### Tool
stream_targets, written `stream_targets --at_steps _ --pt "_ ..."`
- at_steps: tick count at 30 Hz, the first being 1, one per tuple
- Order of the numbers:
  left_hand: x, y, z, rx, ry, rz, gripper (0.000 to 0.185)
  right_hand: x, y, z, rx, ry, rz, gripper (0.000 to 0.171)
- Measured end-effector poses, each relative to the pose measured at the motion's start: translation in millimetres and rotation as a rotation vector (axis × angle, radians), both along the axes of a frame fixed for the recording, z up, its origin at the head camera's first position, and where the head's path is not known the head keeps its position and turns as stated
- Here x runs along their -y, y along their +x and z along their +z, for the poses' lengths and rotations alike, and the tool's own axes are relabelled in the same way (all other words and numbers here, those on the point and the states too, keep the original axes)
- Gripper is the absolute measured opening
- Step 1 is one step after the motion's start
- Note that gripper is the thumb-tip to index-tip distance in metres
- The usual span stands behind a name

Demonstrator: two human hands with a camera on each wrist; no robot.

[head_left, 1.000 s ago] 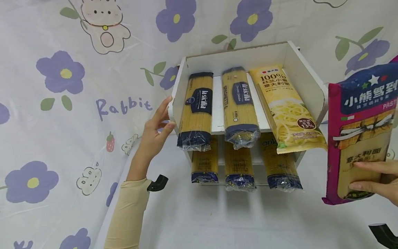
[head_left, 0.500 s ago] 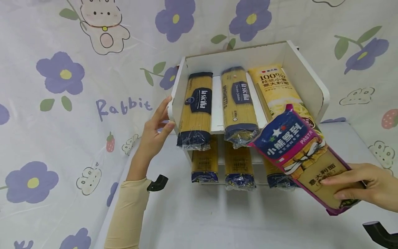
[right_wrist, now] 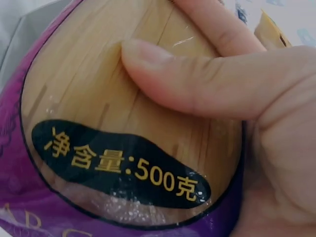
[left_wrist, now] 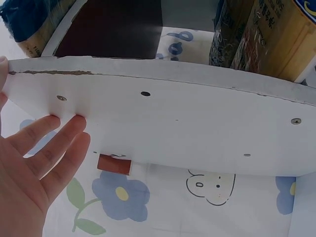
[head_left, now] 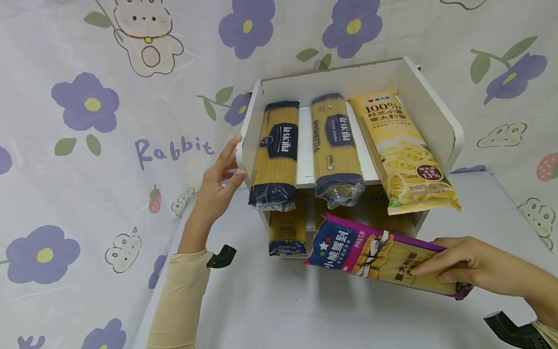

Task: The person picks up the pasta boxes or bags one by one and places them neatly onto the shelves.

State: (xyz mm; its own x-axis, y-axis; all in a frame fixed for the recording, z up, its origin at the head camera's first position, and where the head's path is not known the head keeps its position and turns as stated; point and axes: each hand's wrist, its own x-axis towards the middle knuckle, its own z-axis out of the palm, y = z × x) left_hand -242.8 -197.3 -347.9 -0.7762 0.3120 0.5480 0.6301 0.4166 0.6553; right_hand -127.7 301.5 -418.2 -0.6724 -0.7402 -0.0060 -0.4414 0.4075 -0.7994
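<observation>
The left hand (head_left: 218,186), fingers straight, is bracing the white shelf (head_left: 429,104) by its left side wall to steady it, while the right hand (head_left: 462,264) is gripping the purple pasta packet (head_left: 375,254), held nearly flat just before the shelf's lower tier.

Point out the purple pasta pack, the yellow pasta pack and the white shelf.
purple pasta pack (head_left: 348,247): head view, blue label.
yellow pasta pack (head_left: 403,155): head view, front middle.
white shelf (head_left: 429,114): head view, right side wall.

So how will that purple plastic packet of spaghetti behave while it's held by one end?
The purple plastic packet of spaghetti probably stays stiff: it juts out straight from the right hand. Glossy film may slip. Thin dry strands likely snap if bent.
</observation>
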Motion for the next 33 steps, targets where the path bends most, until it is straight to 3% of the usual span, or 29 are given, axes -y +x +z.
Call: stream_targets --at_steps 6,14,24,33 --pt "0 0.2 -0.4 0.003 0.001 0.007 0.078 8 1.1 0.8 -0.063 0.083 -0.010 0.037" --pt "0 0.9 0.2 0.003 0.001 0.008 0.078 18 8.5 1.8 -0.188 0.276 -0.049 0.043" --pt "0 1.1 -0.5 0.012 0.002 0.017 0.077 28 14.7 0.1 -0.311 0.348 -0.042 0.057" --pt "0 0.9 -1.0 0.014 0.007 0.010 0.076 29 18.9 -7.7 -0.244 0.372 -0.025 0.061"
